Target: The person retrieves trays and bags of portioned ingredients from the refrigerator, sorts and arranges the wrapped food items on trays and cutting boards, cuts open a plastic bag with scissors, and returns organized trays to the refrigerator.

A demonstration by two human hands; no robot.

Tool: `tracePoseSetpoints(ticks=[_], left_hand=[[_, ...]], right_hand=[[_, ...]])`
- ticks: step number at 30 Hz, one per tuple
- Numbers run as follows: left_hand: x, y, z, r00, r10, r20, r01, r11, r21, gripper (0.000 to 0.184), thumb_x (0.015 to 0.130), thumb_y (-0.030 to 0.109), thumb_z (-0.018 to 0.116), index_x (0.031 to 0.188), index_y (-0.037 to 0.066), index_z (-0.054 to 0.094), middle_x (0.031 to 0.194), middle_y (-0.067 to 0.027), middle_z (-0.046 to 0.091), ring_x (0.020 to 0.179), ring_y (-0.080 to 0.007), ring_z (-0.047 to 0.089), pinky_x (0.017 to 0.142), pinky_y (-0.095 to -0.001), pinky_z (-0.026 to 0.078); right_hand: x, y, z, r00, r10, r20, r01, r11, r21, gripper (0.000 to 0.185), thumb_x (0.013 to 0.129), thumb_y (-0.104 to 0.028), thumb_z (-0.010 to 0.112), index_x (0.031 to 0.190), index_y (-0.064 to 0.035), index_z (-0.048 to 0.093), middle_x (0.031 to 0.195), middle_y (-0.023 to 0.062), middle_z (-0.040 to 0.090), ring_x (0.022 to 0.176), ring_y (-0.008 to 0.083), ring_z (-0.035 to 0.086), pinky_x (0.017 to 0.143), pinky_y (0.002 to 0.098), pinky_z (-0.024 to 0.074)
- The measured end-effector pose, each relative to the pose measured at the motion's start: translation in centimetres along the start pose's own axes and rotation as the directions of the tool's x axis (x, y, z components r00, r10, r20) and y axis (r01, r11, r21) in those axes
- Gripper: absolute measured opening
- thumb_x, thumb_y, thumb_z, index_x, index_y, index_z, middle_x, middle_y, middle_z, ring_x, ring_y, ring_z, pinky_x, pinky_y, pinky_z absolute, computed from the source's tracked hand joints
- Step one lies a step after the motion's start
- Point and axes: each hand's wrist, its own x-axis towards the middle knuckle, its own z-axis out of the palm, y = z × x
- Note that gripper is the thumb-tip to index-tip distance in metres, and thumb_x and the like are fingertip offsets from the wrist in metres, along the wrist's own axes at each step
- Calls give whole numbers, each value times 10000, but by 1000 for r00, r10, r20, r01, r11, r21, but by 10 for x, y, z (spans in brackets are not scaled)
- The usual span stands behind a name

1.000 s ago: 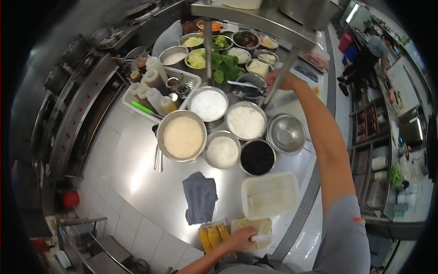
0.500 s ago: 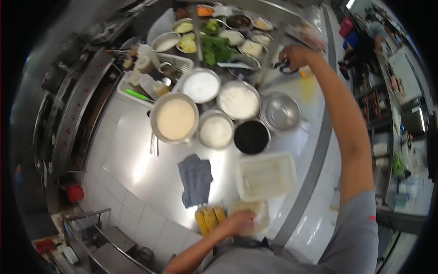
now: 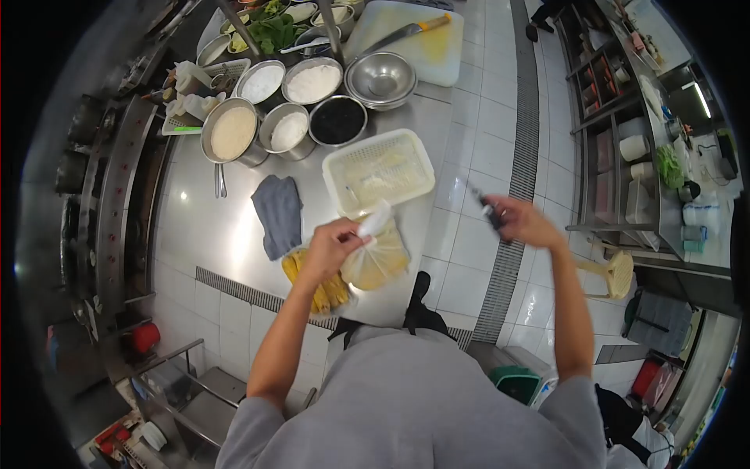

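My left hand [image 3: 337, 242] pinches the gathered neck of a clear plastic bag [image 3: 376, 262] with pale yellow contents, at the table's near edge. Beside that bag, under my left wrist, lie several yellow, elongated pieces [image 3: 332, 291] in clear wrap. Out to the right, over the floor, my right hand [image 3: 527, 222] is closed around black-handled scissors [image 3: 491, 214], slightly blurred, their blades pointing up and away. A white perforated basket [image 3: 419, 141] stands just beyond the bag. The grey cloth [image 3: 276, 216] lies left of my left hand.
Farther back are bowls of powder [image 3: 312, 81], a pot of beige powder [image 3: 233, 133], a black-filled bowl [image 3: 338, 119] and steel bowls [image 3: 381, 78]. A knife [image 3: 406, 33] rests on a cutting board [image 3: 441, 66]. A stool [image 3: 619, 273] stands right.
My right hand has come back from the far end of the table with the scissors. My left hand has lifted the bag's neck upright. The view has tilted toward my body.
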Motion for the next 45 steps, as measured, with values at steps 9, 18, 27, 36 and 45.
tracePoseSetpoints(ticks=[9,18,27,36,45], left_hand=[[-5,13,13,990,35,-137,-14,988,153,110,842,34,738,917,-17,676,805,-5,664,723,-55,589,660,-212,463],[-18,23,16,957,17,-291,50,974,221,121,848,57,732,905,-31,672,787,-30,681,693,-66,603,633,-214,464],[-14,7,14,976,66,-207,-54,996,68,117,821,48,749,883,-23,679,779,-24,668,695,-72,602,625,-224,464],[-20,25,9,980,158,-120,-128,966,226,84,762,26,749,829,-4,708,715,-63,606,631,-144,566,592,-281,443],[-34,49,-53,922,62,-383,-123,983,-136,87,780,-40,736,844,-25,678,786,-24,590,646,-76,516,569,-218,407]], right_hand=[[-19,5,188,856,-416,-308,230,839,-494,736,632,-378,871,1232,-100,547,1095,141,522,1072,346,496,920,425,414],[-5,-10,217,856,-370,-362,152,847,-509,805,634,-394,862,1291,-79,520,1109,138,511,1086,332,480,946,429,382],[20,-28,222,849,-420,-321,186,806,-562,811,613,-398,865,1281,-84,527,1068,139,518,1051,344,495,900,433,400],[18,-32,221,837,-479,-263,184,700,-690,692,681,-346,814,1280,-123,548,983,124,520,929,325,547,802,423,459],[11,-45,187,858,-125,-498,58,987,-148,507,767,-315,809,1160,-87,582,830,85,626,701,215,627,644,332,513]])
